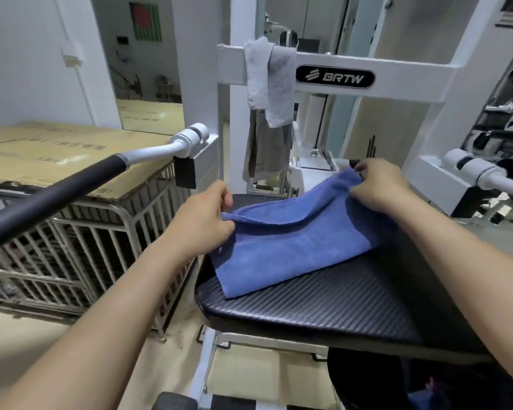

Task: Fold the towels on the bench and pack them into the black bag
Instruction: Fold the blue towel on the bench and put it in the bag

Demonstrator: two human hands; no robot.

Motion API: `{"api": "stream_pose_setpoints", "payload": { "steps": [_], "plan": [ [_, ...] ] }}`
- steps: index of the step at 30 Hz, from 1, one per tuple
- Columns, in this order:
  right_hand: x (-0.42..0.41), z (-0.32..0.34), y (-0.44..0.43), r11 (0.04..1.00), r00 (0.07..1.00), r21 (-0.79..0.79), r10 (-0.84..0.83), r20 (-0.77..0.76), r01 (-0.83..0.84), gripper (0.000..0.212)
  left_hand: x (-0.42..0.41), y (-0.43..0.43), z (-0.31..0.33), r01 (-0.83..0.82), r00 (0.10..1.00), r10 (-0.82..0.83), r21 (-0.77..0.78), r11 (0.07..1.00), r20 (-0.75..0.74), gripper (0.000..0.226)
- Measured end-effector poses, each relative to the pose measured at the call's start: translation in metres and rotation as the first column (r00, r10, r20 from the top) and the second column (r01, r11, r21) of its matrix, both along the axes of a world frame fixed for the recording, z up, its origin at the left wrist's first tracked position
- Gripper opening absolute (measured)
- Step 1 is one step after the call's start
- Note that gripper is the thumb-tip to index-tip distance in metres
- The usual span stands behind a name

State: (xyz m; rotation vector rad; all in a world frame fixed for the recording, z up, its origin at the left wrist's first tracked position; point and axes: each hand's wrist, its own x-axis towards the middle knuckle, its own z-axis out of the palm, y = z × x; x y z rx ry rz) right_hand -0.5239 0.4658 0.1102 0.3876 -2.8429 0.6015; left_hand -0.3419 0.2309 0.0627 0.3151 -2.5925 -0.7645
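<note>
**Fingers (224, 201) pinch blue towel (293, 247) at two corners on gym bench (323, 309)**

Head view: the thumb and fingers of the left hand (203, 216) are pressed together on the left corner of the towel's upper layer. The right hand (376, 187) pinches the far-right corner and lifts it just clear of the padding. The towel lies doubled across the black textured bench, its lower layer flat on the pad and its raised top edge sagging between the two grips. Holding both corners appears meant to keep that edge straight so the layers line up for the next fold. Beyond the bench, a white towel (271, 81) is draped over the crossbar of a white exercise machine (397, 81). A grey towel (264, 149) hangs below it, and both are seemingly yet to be folded. Under the bench's near edge, at lower right, sits a dark rounded shape, probably the black bag (367, 380), close at hand for packing. Something blue shows inside it, too blurred to identify. A wire cage (71, 247) topped with cardboard (57, 155) stands to the left.
</note>
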Motion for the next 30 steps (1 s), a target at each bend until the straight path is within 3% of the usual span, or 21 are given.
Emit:
{"api": "stream_pose_setpoints", "payload": {
  "steps": [1,3,5,8,10,13,16,18,20,22,24,27,30],
  "plan": [
    [-0.003,0.007,-0.014,0.997,0.992,0.065,0.043,-0.121,-0.035,0.030,0.003,-0.002,0.001,-0.008,1.000,0.007,0.181,0.983,0.006,0.032],
    [-0.007,0.016,-0.043,0.976,0.919,0.199,0.159,-0.360,-0.091,0.027,0.010,-0.006,0.002,-0.028,0.999,0.009,0.532,0.846,0.037,0.050],
    [-0.006,0.017,-0.071,0.956,0.850,0.282,0.217,-0.480,-0.085,0.033,0.018,-0.008,-0.001,-0.062,0.993,-0.024,0.680,0.731,0.116,0.066],
    [0.001,0.000,-0.104,0.946,0.905,0.283,0.253,-0.341,-0.157,0.061,0.032,0.001,-0.008,-0.112,0.978,-0.035,0.663,0.741,0.204,0.057],
    [0.017,-0.017,-0.113,0.918,0.915,0.202,0.374,-0.151,-0.341,0.061,0.035,0.000,-0.016,-0.154,0.980,0.041,0.613,0.775,0.195,0.036],
    [0.068,-0.032,-0.098,0.834,0.833,0.015,0.551,0.053,-0.552,0.042,0.033,-0.008,-0.023,-0.191,0.977,0.109,0.527,0.828,0.184,0.016],
    [0.128,-0.039,-0.064,0.757,0.747,0.057,0.624,0.229,-0.650,0.055,0.027,-0.009,-0.026,-0.196,0.979,0.136,0.514,0.835,0.154,0.015],
    [0.155,-0.049,-0.050,0.695,0.745,0.270,0.640,0.189,-0.666,0.065,0.026,-0.006,-0.026,-0.196,0.981,0.159,0.602,0.774,0.115,0.020],
    [0.166,-0.062,-0.043,0.641,0.737,0.444,0.672,0.070,-0.626,0.060,0.032,-0.001,-0.028,-0.148,0.986,0.159,0.736,0.661,0.055,0.024],
    [0.164,-0.074,-0.038,0.639,0.720,0.494,0.693,-0.037,-0.590,0.040,0.043,0.005,-0.031,-0.055,0.995,0.096,0.823,0.565,0.001,0.027],
    [0.164,-0.081,-0.032,0.651,0.712,0.494,0.697,-0.087,-0.577,0.034,0.052,0.009,-0.035,0.055,0.998,-0.018,0.851,0.522,-0.053,0.029],
    [0.166,-0.086,-0.027,0.695,0.714,0.466,0.679,-0.173,-0.548,0.044,0.065,0.005,-0.035,0.170,0.981,-0.177,0.789,0.591,-0.078,0.027],
    [0.169,-0.094,-0.020,0.737,0.653,0.420,0.671,-0.352,-0.530,0.037,0.083,-0.004,-0.042,0.249,0.932,-0.362,0.690,0.680,0.020,0.056]
  ]
}}
